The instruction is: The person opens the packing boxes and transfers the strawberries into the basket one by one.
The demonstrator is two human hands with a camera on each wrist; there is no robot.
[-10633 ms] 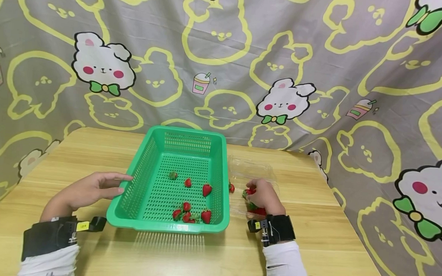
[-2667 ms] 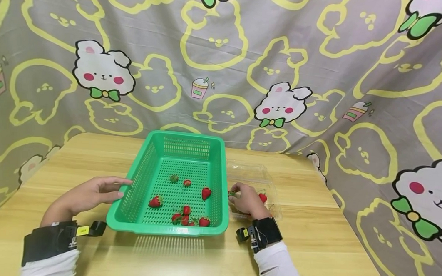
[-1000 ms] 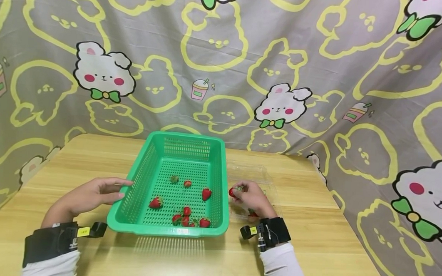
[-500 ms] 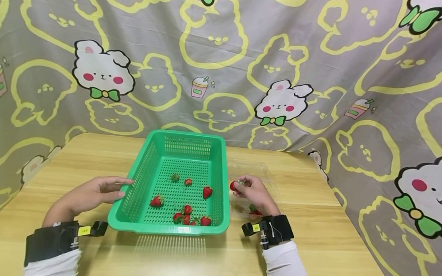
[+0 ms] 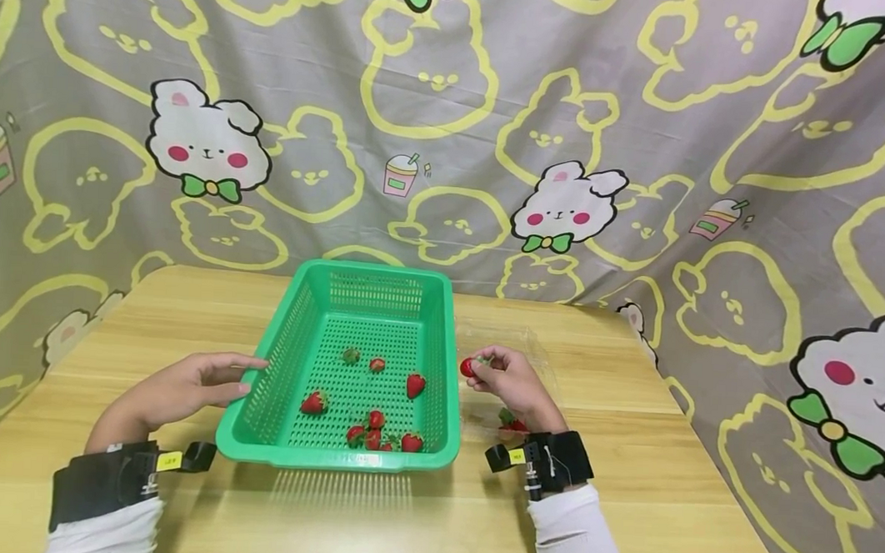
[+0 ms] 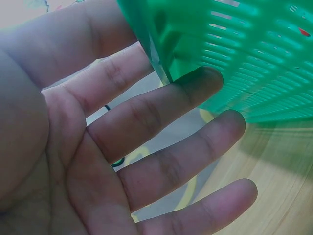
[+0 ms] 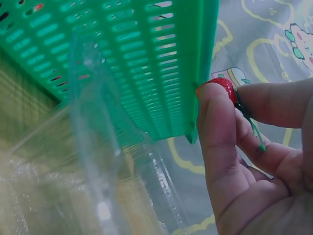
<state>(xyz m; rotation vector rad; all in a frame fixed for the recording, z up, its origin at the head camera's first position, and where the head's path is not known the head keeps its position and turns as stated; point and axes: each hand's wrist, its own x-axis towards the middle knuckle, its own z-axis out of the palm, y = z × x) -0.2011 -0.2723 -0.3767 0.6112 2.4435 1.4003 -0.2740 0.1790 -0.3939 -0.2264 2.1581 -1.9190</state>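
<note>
My right hand pinches a strawberry between thumb and fingertips, just right of the green basket. In the right wrist view the red strawberry shows its green stem hanging down, beside the basket's outer wall. My left hand touches the basket's left rim with fairly straight fingers, spread apart in the left wrist view. Several strawberries lie on the basket floor, one alone at the left and a cluster near the front. Below my right hand, more strawberries sit in a clear plastic box, partly hidden.
The wooden table carries the basket and the clear box side by side. A patterned curtain hangs behind and along both sides. The clear box's edges stand close to the basket's right wall.
My right hand has raised the strawberry from the clear box and moved slightly away from me. The left hand stays at the rim. Earlier, a strawberry appeared at the basket's left.
</note>
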